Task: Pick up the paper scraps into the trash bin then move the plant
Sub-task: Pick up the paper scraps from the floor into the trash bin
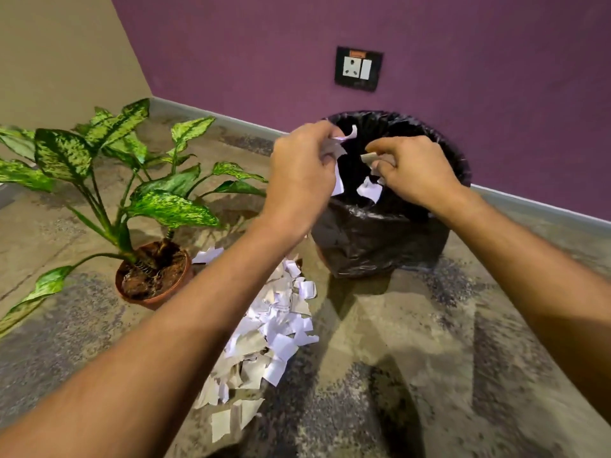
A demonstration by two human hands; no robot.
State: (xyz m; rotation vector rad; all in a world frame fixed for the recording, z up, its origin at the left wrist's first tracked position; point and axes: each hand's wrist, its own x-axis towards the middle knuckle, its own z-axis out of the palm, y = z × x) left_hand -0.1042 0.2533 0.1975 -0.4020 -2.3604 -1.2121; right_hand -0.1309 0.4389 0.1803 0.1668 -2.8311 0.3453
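Both hands' fingers pinch paper scraps above the trash bin.

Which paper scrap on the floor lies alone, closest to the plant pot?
The scrap just right of the plant pot, by its rim. It lies apart from the big pile of scraps, which stretches along the floor below the left forearm.

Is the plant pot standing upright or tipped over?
Upright. The pot sits flat on the floor, its soil-filled rim facing up, and the plant's stems rise from it.
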